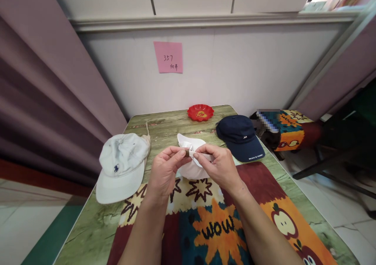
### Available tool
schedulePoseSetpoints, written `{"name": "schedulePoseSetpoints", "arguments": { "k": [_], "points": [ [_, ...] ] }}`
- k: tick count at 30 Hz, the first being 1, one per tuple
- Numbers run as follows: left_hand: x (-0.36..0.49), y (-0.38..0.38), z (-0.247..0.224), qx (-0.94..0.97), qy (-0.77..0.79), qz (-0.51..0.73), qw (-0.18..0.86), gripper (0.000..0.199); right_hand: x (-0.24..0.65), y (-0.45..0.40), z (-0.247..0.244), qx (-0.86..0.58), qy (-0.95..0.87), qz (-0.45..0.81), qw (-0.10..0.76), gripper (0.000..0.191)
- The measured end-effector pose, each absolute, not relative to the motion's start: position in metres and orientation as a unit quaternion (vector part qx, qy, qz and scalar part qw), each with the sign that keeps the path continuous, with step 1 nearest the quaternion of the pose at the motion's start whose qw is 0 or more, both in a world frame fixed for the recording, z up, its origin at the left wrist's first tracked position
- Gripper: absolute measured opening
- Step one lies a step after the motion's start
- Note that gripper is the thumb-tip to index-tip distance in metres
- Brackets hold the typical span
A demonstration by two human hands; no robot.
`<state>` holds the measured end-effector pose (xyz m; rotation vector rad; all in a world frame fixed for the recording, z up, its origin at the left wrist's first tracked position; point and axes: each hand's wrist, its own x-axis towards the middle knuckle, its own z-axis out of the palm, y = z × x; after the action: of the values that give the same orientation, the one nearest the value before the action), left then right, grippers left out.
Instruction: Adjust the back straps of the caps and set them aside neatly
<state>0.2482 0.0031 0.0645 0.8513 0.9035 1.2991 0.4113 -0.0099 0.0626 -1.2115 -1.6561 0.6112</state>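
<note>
A white cap (194, 171) is held over the table at the middle, its strap side toward me. My left hand (169, 165) pinches the strap end near a small dark buckle between thumb and fingers. On the other side of the buckle, my right hand (219, 163) is closed on the white strap. Both hands are nearly touching. To the left lies a pale grey cap (122, 161) with a small dark blue logo. A navy cap (241, 135) with white lettering on its brim rests on the right.
Behind the caps, a red scalloped dish (200, 112) sits near the table's back edge. A colourful patterned cloth (217, 229) covers the near part of the wooden-look table (79, 225). A pink note (168, 57) is on the wall. A stool (293, 131) stands at right.
</note>
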Motion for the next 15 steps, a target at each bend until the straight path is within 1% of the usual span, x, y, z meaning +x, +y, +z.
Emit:
{"name": "schedulePoseSetpoints", "arguments": {
  "k": [15],
  "points": [
    [0.2518,-0.0001,0.0667,0.422,0.418,0.541,0.595,0.019,0.4119,-0.0089,0.0635,-0.489,-0.689,0.248,0.474,0.01]
  ]
}}
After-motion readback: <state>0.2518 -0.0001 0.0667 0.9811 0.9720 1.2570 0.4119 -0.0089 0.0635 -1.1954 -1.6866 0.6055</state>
